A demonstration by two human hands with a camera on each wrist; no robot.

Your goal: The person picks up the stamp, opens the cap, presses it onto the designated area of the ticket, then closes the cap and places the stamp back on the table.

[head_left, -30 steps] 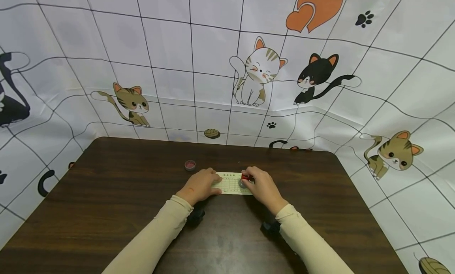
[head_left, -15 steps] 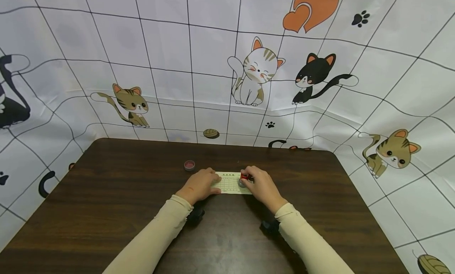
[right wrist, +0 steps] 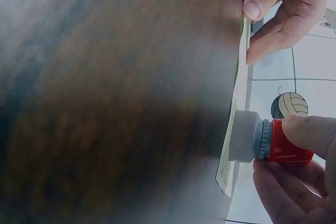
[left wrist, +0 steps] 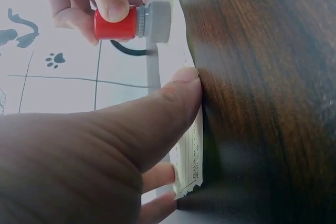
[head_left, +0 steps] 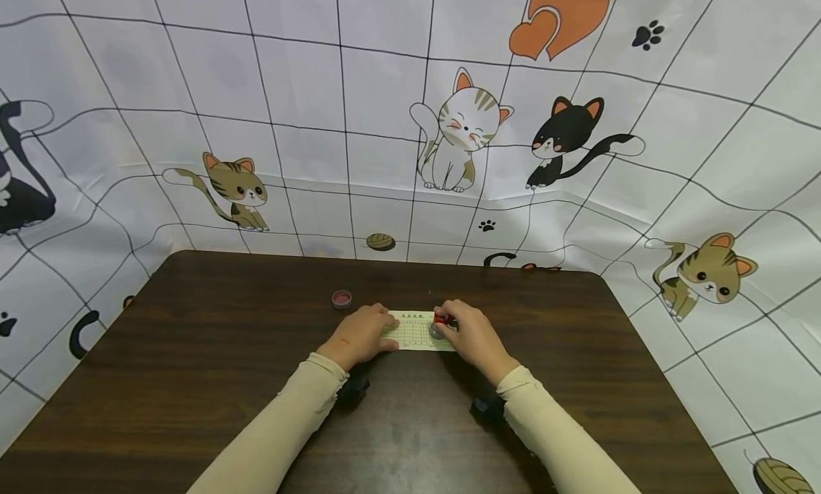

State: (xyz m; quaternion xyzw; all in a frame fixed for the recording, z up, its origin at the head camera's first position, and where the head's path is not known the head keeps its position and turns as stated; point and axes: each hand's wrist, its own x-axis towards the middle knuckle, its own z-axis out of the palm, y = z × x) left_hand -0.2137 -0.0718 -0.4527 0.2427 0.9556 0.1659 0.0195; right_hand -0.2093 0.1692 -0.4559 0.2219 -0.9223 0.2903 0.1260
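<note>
A stamp [head_left: 440,321] with a red handle and a grey round base stands upright on the right part of a pale yellow printed slip [head_left: 413,330]. My right hand [head_left: 473,335] pinches the red handle between thumb and fingers, as the right wrist view shows with the stamp [right wrist: 268,140] base against the paper. My left hand [head_left: 360,337] rests on the slip's left end, its thumb at the near edge and its fingertips farther back, pressing the paper to the table. In the left wrist view the slip [left wrist: 186,153] lies under that thumb. The printing beneath the stamp is hidden.
A small round container [head_left: 342,299] with a reddish inside sits on the dark brown wooden table [head_left: 256,301], beyond my left hand. A white wall covering [head_left: 308,159] with cat drawings stands behind and beside the table.
</note>
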